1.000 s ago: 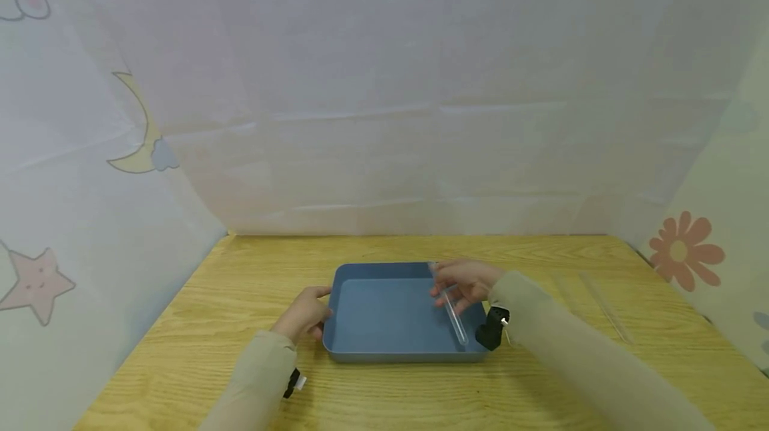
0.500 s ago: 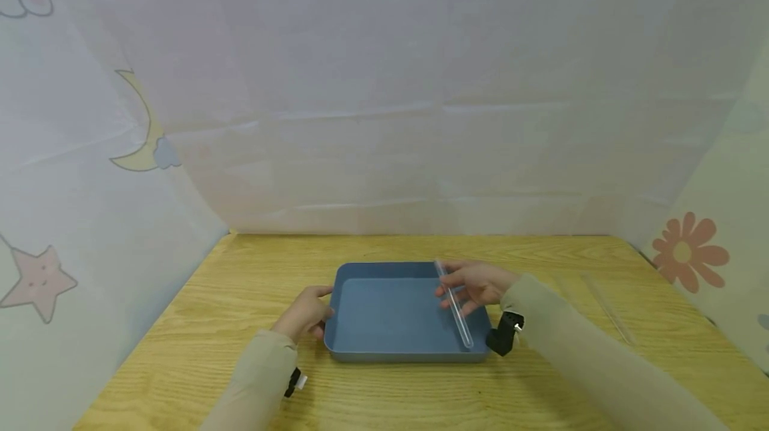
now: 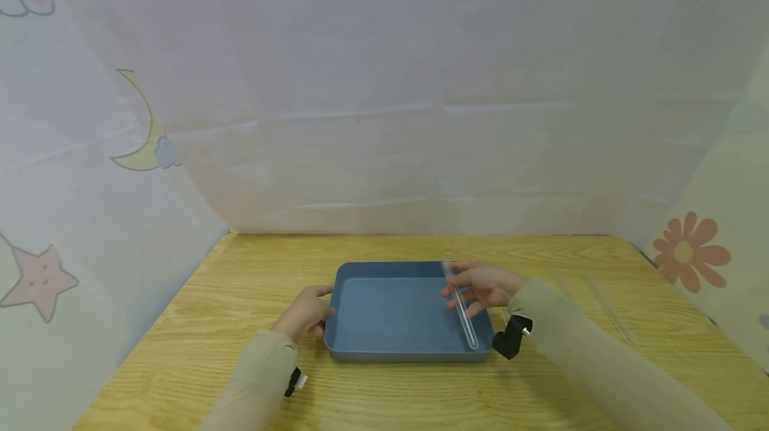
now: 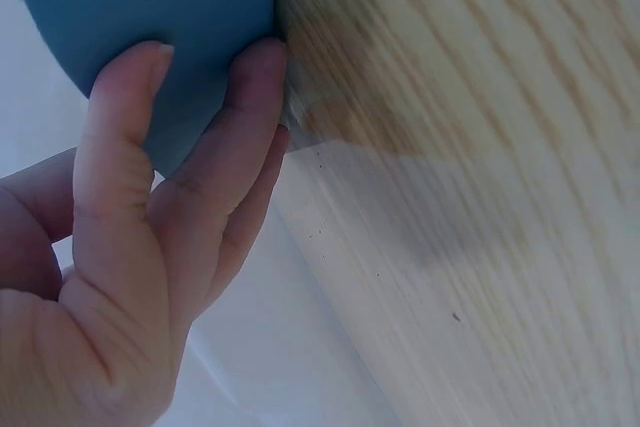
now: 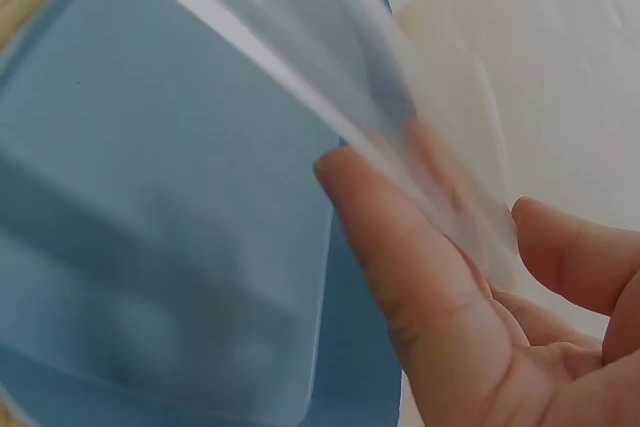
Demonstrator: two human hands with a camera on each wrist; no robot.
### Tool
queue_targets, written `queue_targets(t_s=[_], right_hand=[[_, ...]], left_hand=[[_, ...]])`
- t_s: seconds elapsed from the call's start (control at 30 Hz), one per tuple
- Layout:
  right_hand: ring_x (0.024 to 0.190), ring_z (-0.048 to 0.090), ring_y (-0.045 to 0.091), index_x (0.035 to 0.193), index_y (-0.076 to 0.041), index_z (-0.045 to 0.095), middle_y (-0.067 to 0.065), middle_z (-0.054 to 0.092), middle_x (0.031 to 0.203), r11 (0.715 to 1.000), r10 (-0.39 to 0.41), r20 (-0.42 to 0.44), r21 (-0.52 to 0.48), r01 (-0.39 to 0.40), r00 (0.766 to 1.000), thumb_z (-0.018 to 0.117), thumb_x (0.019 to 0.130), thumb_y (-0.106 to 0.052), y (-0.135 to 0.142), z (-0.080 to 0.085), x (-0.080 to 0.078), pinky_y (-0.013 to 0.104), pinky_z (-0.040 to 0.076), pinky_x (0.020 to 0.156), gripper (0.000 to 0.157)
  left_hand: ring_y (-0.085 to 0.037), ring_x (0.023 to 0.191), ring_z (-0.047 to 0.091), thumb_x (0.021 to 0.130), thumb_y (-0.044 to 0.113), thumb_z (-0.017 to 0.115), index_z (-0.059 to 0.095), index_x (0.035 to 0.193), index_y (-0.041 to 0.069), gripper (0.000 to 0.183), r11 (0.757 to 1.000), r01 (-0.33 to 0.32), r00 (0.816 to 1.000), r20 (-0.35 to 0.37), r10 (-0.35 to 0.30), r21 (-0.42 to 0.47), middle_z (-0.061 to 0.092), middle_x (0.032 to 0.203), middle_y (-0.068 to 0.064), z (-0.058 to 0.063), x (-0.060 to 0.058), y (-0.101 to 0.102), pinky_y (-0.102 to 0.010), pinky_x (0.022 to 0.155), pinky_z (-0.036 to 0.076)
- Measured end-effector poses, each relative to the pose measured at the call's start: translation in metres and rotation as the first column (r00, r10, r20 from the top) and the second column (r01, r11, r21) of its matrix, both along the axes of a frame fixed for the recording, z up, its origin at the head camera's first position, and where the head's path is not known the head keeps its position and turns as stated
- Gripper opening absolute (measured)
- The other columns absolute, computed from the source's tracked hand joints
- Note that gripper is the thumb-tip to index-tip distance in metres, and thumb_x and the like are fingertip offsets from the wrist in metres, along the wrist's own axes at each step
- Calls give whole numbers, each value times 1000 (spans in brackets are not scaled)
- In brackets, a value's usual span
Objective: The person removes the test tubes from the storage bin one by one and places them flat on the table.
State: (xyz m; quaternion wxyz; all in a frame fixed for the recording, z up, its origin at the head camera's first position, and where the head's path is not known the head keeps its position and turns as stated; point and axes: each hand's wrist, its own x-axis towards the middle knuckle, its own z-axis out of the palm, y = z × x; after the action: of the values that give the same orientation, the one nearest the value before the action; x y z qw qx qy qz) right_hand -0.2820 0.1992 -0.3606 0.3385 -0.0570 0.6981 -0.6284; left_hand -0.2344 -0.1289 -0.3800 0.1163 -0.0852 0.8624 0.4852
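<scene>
A shallow blue rectangular tray (image 3: 396, 314) stands on the wooden table. My left hand (image 3: 305, 313) holds its left side; in the left wrist view the fingers (image 4: 120, 137) rest against the outer wall (image 4: 200, 7), and the thumb's tip is hidden. My right hand (image 3: 486, 284) pinches a clear test tube (image 3: 462, 311) between thumb and fingers near its far end. Tilted over the tray's right part, the tube has its rounded end near the front right corner. In the right wrist view, the tube (image 5: 290, 47) crosses above the tray floor (image 5: 170, 207).
Faint clear tubes (image 3: 608, 309) lie on the table (image 3: 541, 384) right of the tray, partly hard to make out. Another thin clear edge shows beside the right wrist. Printed cloth walls (image 3: 384, 117) enclose the back and sides.
My right hand has shifted slightly to the right with the test tube, toward the tray's right wall. The left hand stays in place at the tray's left side.
</scene>
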Motion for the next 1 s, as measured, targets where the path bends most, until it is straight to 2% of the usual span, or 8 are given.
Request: queue_targets(t_s=[0.3, 0.8, 1.0], right_hand=[[83, 67, 19, 155, -3, -4, 9, 63, 98, 999, -19, -7, -26, 19, 1000, 40, 105, -10, 9, 0, 3, 29, 54, 56, 67], [89, 66, 23, 156, -2, 0, 12, 61, 107, 997, -80, -23, -18, 79, 997, 48, 104, -14, 18, 0, 8, 28, 54, 55, 72], [87, 65, 21, 155, -1, 2, 9, 62, 104, 994, -107, -49, -10, 107, 993, 50, 103, -16, 20, 0, 11, 27, 53, 54, 72]], left_hand=[[-11, 41, 47, 90, -13, 51, 40, 144, -7, 56, 1000, -7, 1000, -3, 7, -5, 64, 69, -13, -1, -1, 1, -19, 38, 41], [-12, 44, 50, 91, -12, 51, 40, 145, -5, 55, 1000, -10, 1000, -2, 10, -9, 64, 70, -13, -2, -1, 1, -20, 39, 41], [-12, 43, 48, 91, -12, 50, 40, 145, -5, 55, 1000, -11, 1000, 1, 11, -4, 64, 69, -14, -2, -1, 1, -20, 38, 41]])
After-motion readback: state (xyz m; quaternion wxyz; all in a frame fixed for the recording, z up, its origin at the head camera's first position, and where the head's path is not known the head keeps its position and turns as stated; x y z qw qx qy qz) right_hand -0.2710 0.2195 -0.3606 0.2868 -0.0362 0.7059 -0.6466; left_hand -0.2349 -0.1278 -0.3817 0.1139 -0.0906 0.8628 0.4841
